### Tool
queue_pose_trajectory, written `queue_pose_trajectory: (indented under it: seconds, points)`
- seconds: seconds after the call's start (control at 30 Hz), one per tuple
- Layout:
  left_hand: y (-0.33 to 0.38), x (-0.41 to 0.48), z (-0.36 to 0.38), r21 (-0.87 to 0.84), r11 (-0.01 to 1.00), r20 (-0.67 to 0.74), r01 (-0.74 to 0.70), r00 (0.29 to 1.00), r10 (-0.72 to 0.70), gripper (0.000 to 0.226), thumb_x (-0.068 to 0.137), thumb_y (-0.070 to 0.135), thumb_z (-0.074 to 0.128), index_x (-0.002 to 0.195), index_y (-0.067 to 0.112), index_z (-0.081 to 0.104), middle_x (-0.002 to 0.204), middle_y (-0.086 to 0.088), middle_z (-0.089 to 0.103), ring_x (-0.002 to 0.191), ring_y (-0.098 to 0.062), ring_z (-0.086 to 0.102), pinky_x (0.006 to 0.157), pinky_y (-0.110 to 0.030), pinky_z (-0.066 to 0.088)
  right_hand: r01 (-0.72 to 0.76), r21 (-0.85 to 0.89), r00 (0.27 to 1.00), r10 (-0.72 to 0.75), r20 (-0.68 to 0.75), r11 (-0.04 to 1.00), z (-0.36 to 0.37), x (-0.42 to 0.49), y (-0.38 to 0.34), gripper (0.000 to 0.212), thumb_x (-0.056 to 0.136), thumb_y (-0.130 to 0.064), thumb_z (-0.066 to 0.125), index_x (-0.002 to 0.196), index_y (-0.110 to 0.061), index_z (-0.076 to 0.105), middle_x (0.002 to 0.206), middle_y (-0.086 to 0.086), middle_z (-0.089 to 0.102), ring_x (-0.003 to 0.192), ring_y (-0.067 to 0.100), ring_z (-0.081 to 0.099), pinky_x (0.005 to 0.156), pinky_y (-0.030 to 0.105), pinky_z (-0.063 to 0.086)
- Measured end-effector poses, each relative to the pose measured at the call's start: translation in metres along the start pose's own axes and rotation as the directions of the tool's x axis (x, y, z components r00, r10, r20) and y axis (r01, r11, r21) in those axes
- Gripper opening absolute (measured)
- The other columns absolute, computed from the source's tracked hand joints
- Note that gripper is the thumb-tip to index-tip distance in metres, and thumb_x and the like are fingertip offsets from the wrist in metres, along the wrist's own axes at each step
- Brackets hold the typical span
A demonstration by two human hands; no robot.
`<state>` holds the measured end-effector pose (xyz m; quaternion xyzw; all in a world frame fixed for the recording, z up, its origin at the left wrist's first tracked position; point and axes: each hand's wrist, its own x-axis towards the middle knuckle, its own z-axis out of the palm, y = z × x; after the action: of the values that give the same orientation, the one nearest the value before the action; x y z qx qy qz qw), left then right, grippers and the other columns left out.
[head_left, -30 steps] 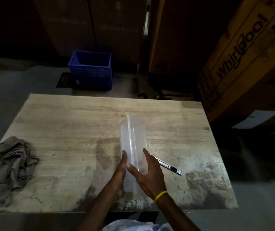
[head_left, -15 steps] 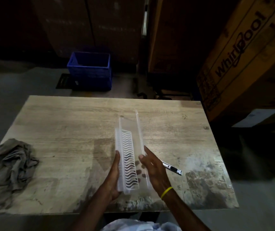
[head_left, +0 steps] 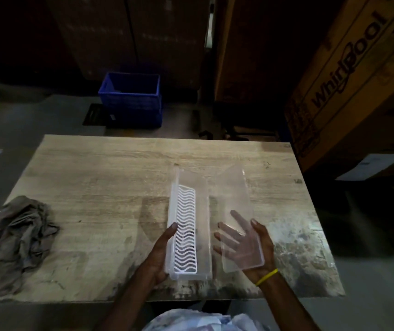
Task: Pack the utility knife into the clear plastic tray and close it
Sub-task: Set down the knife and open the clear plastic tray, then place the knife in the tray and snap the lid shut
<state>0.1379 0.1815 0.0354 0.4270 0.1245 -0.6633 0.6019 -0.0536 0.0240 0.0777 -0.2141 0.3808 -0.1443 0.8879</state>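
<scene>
The clear plastic tray (head_left: 204,211) lies open lengthwise near the table's front edge, with a white wavy grid insert (head_left: 186,230) in its bottom. My left hand (head_left: 161,252) grips the tray's left wall near its front end. The clear lid (head_left: 236,204) is swung out to the right of the tray, and my right hand (head_left: 246,242) holds it from beneath, fingers showing through the plastic. The utility knife is hidden, apparently behind the lid and my right hand.
A crumpled grey rag (head_left: 14,237) lies at the wooden table's (head_left: 95,177) left edge. Beyond the table a blue crate (head_left: 131,99) stands on the floor. Large cardboard boxes (head_left: 349,75) crowd the right side.
The lid has swung open from upright over the tray to lying out on the right, carried by my right hand. The knife, visible earlier to the right, is now covered.
</scene>
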Motion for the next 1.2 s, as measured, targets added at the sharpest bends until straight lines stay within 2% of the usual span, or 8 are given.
queue_pose_trajectory:
  seconds: [0.13, 0.27, 0.43, 0.57, 0.7, 0.87, 1.03, 1.2]
  points:
    - [0.001, -0.005, 0.005, -0.024, 0.999, -0.036, -0.031, 0.999, 0.03, 0.09, 0.043, 0.035, 0.095, 0.122, 0.0, 0.068, 0.107, -0.023, 0.07, 0.09, -0.039, 0.067, 0.098, -0.052, 0.047, 0.011, 0.134, 0.998, -0.019, 0.061, 0.991, -0.046, -0.013, -0.021, 0.091, 0.065, -0.044, 0.08, 0.147, -0.024, 0.047, 0.142, 0.024, 0.053, 0.112, 0.042, 0.065, 0.092, 0.055, 0.051]
    - [0.0, -0.007, 0.011, 0.027, 0.997, -0.104, -0.066, 0.992, 0.068, 0.06, 0.073, 0.031, 0.069, 0.123, -0.002, 0.064, 0.095, -0.022, 0.075, 0.078, -0.037, 0.072, 0.095, -0.051, 0.049, -0.016, 0.183, 0.998, 0.004, 0.065, 0.983, -0.101, -0.027, -0.036, 0.079, 0.082, -0.044, 0.057, 0.155, -0.029, 0.029, 0.155, 0.02, 0.041, 0.13, 0.04, 0.05, 0.11, 0.059, 0.028]
    - [0.001, -0.003, 0.016, 0.052, 0.992, -0.173, -0.112, 0.978, 0.119, 0.076, 0.05, 0.033, 0.083, 0.115, -0.002, 0.064, 0.079, -0.019, 0.077, 0.065, -0.034, 0.074, 0.059, -0.044, 0.063, 0.011, 0.245, 1.0, -0.008, -0.014, 0.969, -0.145, -0.041, -0.043, 0.081, 0.077, -0.023, 0.051, 0.155, -0.021, 0.03, 0.158, 0.023, 0.028, 0.139, 0.046, 0.036, 0.118, 0.067, 0.004]
    - [-0.002, 0.001, 0.015, 0.134, 0.981, -0.197, -0.143, 0.966, 0.167, 0.035, 0.09, 0.024, 0.051, 0.113, 0.0, 0.063, 0.073, -0.011, 0.077, 0.061, -0.027, 0.074, 0.054, -0.033, 0.061, 0.102, 0.104, 0.972, -0.077, -0.222, 0.989, -0.149, -0.039, -0.046, 0.078, 0.068, -0.002, 0.049, 0.145, -0.017, 0.049, 0.142, 0.026, 0.054, 0.115, 0.046, 0.064, 0.098, 0.071, 0.042]
    - [-0.001, 0.004, 0.016, 0.099, 0.989, -0.203, -0.107, 0.971, 0.125, 0.04, 0.097, 0.023, 0.04, 0.09, 0.003, 0.074, 0.071, -0.013, 0.077, 0.058, -0.028, 0.074, 0.05, -0.035, 0.061, 0.077, -0.217, 0.89, -0.165, -0.426, 0.973, -0.158, -0.029, -0.046, 0.058, 0.075, 0.014, 0.048, 0.127, -0.01, 0.059, 0.115, 0.026, 0.07, 0.088, 0.041, 0.073, 0.08, 0.061, 0.058]
    - [-0.004, 0.004, 0.015, 0.079, 0.989, -0.181, -0.124, 0.974, 0.137, 0.037, 0.095, 0.025, 0.041, 0.097, 0.002, 0.07, 0.075, -0.014, 0.077, 0.062, -0.029, 0.074, 0.054, -0.037, 0.062, -0.246, -0.782, 0.624, -0.523, -0.58, 0.573, -0.172, -0.023, -0.045, 0.054, 0.068, -0.004, 0.083, 0.118, -0.012, 0.067, 0.107, 0.012, 0.07, 0.1, 0.034, 0.066, 0.087, 0.043, 0.056]
    - [-0.003, -0.001, 0.015, 0.049, 0.99, -0.181, -0.132, 0.974, 0.139, 0.038, 0.094, 0.028, 0.042, 0.105, 0.002, 0.068, 0.081, -0.015, 0.078, 0.068, -0.031, 0.075, 0.06, -0.04, 0.063, -0.348, -0.892, 0.616, -0.647, -0.449, 0.289, -0.183, -0.016, -0.04, 0.047, 0.06, -0.019, 0.091, 0.103, -0.012, 0.074, 0.096, 0.016, 0.077, 0.089, 0.035, 0.07, 0.082, 0.04, 0.057]
    - [-0.002, -0.007, 0.012, 0.058, 0.979, -0.218, -0.194, 0.955, 0.202, 0.061, 0.073, 0.032, 0.063, 0.126, 0.002, 0.06, 0.085, -0.014, 0.078, 0.072, -0.032, 0.074, 0.066, -0.042, 0.062, -0.347, -0.91, 0.547, -0.739, -0.393, 0.227, -0.174, -0.013, -0.029, 0.038, 0.069, -0.018, 0.083, 0.105, -0.013, 0.071, 0.104, 0.017, 0.071, 0.095, 0.037, 0.067, 0.084, 0.043, 0.056]
